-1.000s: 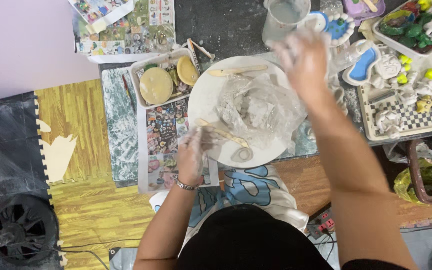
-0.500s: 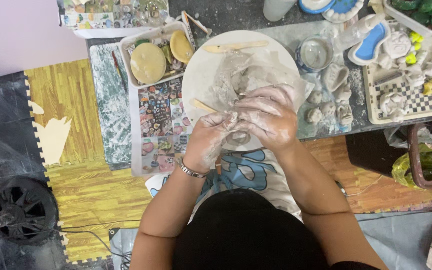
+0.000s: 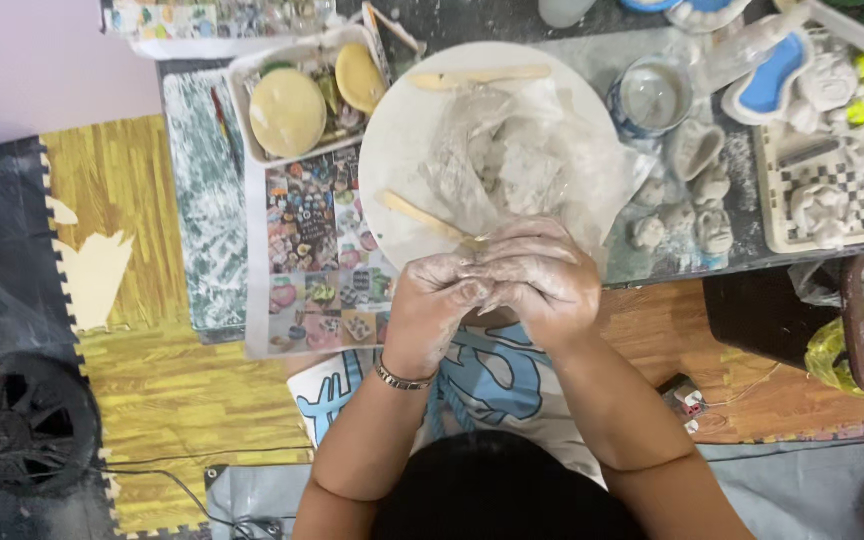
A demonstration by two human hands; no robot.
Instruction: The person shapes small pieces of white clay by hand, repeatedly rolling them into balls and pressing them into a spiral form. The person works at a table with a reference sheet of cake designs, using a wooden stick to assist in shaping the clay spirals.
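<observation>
The left hand (image 3: 439,300) and the right hand (image 3: 540,278) were pressed together at the near edge of the bench (image 3: 592,40), both covered with pale clay dust. Their fingers were curled in and closed against each other. Whether a piece of clay lay between the palms, I could not tell, because the fingers hid it.

Just beyond the hands lay a round white board (image 3: 402,150), and on it a crumpled clear plastic sheet (image 3: 522,160) over grey clay. A wooden stick (image 3: 422,215) lay on the board, its end touching the knuckles of the left hand. A second wooden stick (image 3: 480,76) lay at the far rim of the board.

Beyond and to the left of the hands stood a tray (image 3: 302,95) with yellow round sponges. To the right of the board were a small water cup (image 3: 649,97) and several small grey clay figures (image 3: 697,195).
</observation>
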